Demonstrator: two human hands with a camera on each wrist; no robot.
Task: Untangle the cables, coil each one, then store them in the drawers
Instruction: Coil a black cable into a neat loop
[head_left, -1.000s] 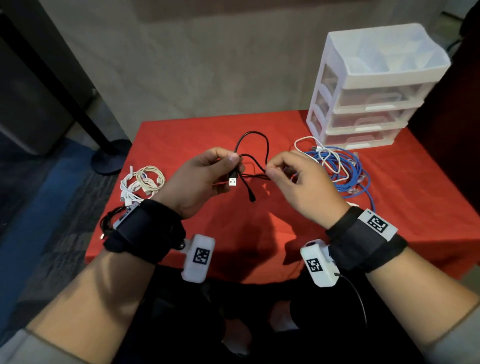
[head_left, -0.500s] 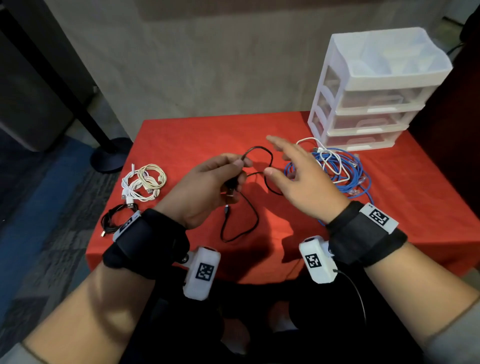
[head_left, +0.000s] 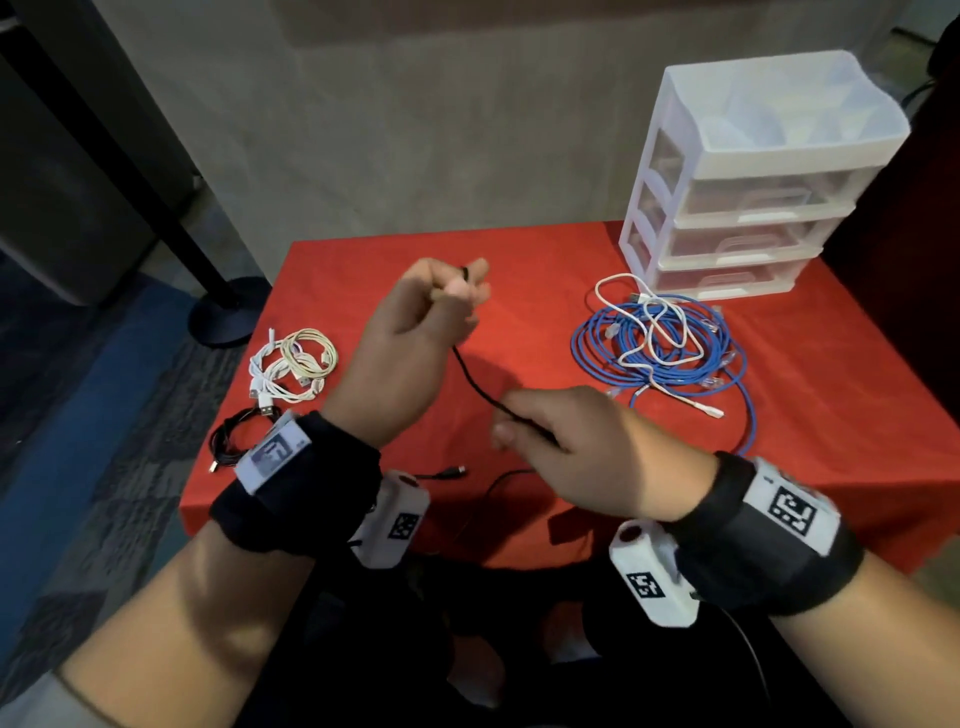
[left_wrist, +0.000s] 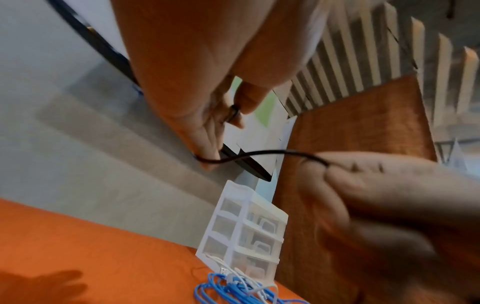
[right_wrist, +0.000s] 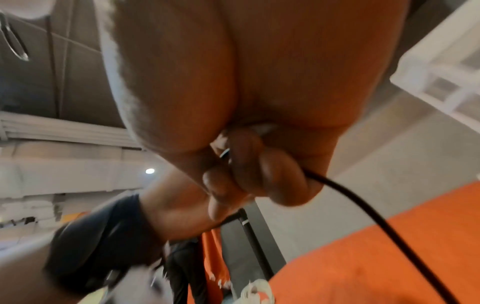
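Note:
A thin black cable (head_left: 475, 387) stretches between my two hands above the red table (head_left: 519, 270). My left hand (head_left: 460, 286) is raised and pinches one end of it; the left wrist view shows that end between thumb and fingers (left_wrist: 235, 112). Lower and nearer to me, my right hand (head_left: 511, 423) curls its fingers round the cable, as the right wrist view shows with the black cable (right_wrist: 376, 222) leaving the fist. The cable's free end with its plug (head_left: 454, 472) lies on the cloth by the near edge.
A white drawer unit (head_left: 753, 208) with three shut drawers stands at the back right. In front of it lies a blue cable tangle (head_left: 696, 364) with a white cable (head_left: 652, 312) across it. Coiled white and cream cables (head_left: 296, 364) and a coiled black one (head_left: 231, 441) lie left.
My left hand has risen and moved away from me with the cable end. My right hand, open half a second ago, has dropped nearer and closed on the cable, which now runs straight between them.

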